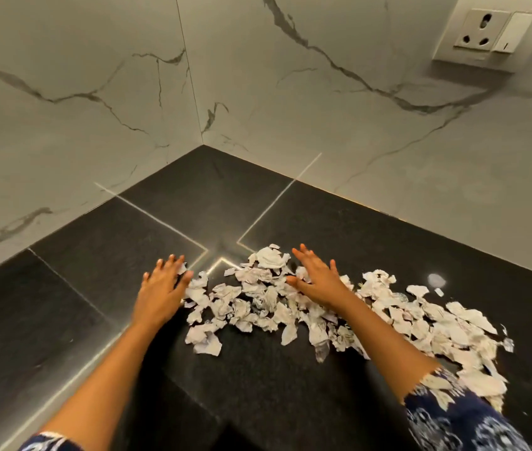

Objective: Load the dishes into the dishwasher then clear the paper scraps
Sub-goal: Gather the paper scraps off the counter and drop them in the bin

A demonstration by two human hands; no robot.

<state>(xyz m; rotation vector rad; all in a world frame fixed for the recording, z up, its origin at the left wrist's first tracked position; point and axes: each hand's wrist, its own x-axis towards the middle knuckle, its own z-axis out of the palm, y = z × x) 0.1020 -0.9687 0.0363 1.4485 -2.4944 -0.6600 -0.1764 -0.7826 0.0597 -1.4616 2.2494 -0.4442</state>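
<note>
Both flat hands (242, 281) on paper scraps (258, 307); black counter (63, 304) beneath.

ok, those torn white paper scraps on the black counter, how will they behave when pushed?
Probably very light and floppy: the torn white paper scraps look thin and creased. Likely to slide easily on the glossy black stone counter, yet scatter rather than move together, being many loose pieces.
</note>
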